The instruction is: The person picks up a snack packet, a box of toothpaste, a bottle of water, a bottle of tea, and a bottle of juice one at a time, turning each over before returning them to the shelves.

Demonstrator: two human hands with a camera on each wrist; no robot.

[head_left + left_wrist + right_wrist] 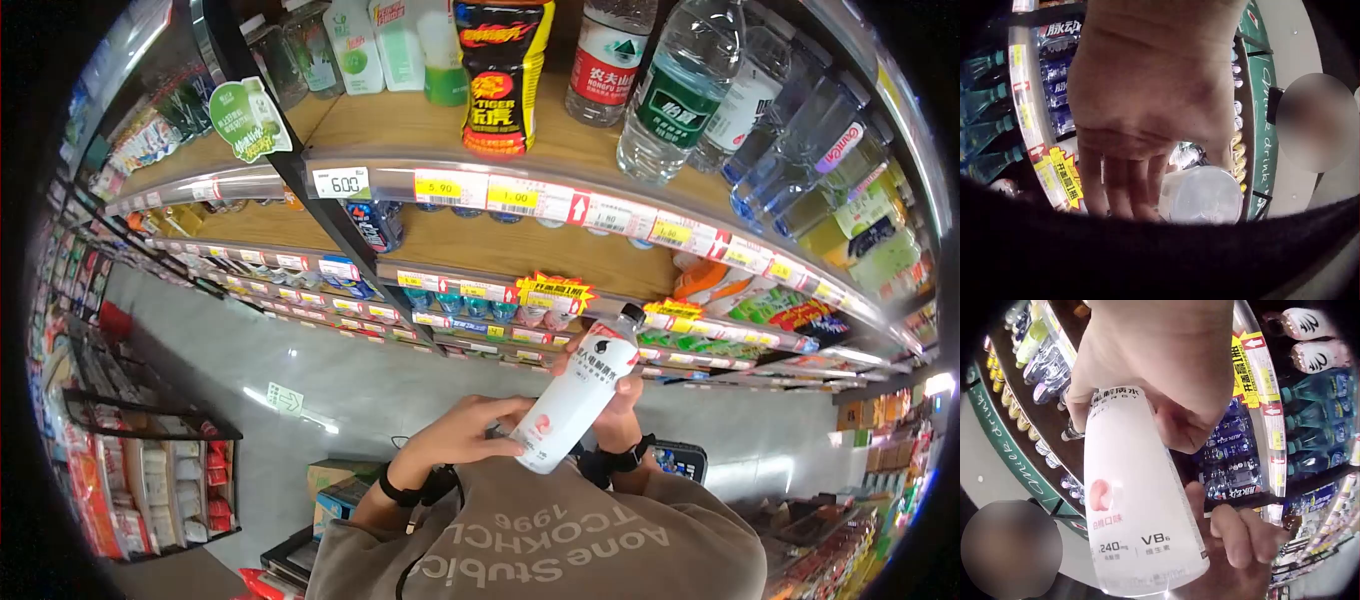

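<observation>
A white-labelled bottle (572,402) with a black cap is tilted in front of the chest, its cap end toward the shelves. The right hand (620,408) grips its upper part; in the right wrist view this hand (1163,353) has thumb and fingers on either side of the bottle (1132,481). At the lower end, the left hand (462,432) holds the bottle between thumb and fingers. The left wrist view shows the left hand (1150,94) beside the bottle's translucent base (1207,197), with some fingertips hidden by a dark edge.
Drinks stand on the upper shelf (400,150), including a black-and-yellow bottle (500,80) and clear water bottles. Price tags line the shelf edges. Lower shelves hold more drinks. A snack rack (190,490) stands at lower left, and stacked boxes (885,415) are at right.
</observation>
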